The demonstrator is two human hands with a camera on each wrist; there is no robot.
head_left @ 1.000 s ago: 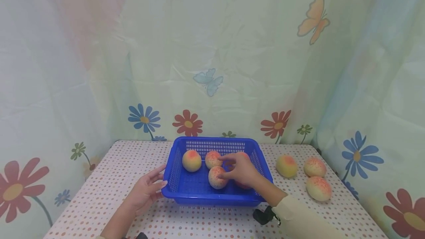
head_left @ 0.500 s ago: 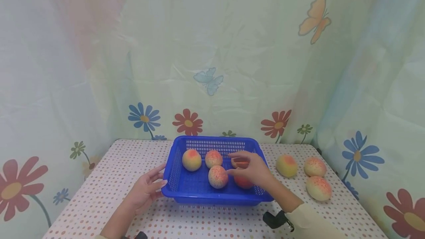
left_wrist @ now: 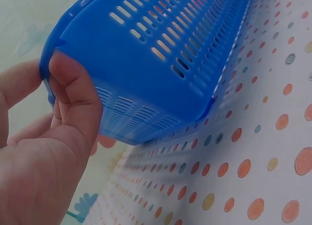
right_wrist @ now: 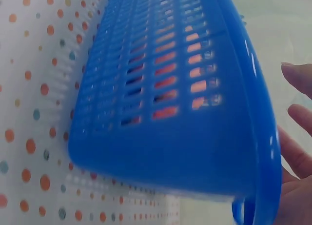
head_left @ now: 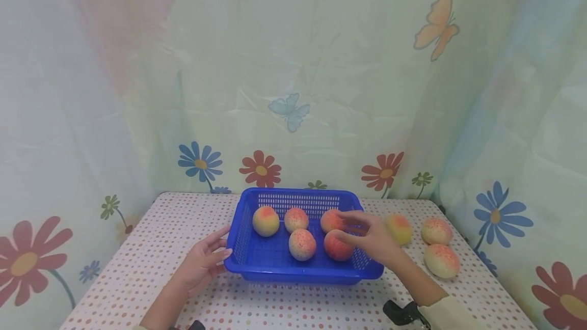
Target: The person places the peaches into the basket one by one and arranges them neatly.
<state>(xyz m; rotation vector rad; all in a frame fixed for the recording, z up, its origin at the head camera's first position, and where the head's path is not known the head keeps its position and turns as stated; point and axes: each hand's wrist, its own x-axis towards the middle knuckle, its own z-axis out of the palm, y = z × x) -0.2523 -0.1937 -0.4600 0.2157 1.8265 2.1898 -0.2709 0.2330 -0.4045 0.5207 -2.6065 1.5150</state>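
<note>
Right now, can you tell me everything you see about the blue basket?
The blue basket looks like plastic: rectangular and open-topped, with rows of slots in its walls and a smooth, solid rim. It sits upright on the dotted tabletop, holding five peach-like fruits. The left hand holds its rim at the left end. The right hand is over the right end; whether it touches is unclear.

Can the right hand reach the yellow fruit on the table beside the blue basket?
Probably yes: the right hand looks empty over the blue basket, and the yellow fruit lies just to the right, with nothing on top.
</note>
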